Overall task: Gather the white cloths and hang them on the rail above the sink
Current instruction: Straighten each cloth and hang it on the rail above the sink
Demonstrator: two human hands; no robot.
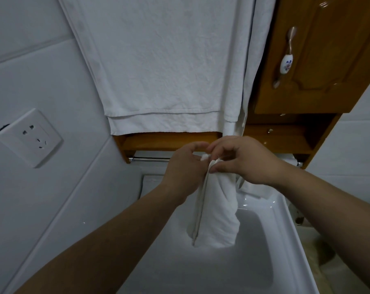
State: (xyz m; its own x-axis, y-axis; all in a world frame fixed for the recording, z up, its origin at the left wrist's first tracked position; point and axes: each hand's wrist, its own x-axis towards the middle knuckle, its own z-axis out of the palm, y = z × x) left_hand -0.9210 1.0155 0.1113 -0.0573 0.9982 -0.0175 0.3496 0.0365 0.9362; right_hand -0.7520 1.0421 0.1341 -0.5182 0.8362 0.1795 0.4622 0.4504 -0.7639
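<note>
Your left hand [185, 166] and right hand [243, 160] only fingertip-pinched the white cloth [215, 211] above the sink [285, 219]; a slip risked dropping it.

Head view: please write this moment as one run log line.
left hand: pinches cloth top | right hand: same | cloth: over sink | rail: bare

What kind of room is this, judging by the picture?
Probably a bathroom or a laundry corner: a white sink below, white tiled walls, and a large white towel hanging above a metal rail.

wall socket [28, 137], wooden cabinet [319, 60], ceramic handle [286, 63]
</note>
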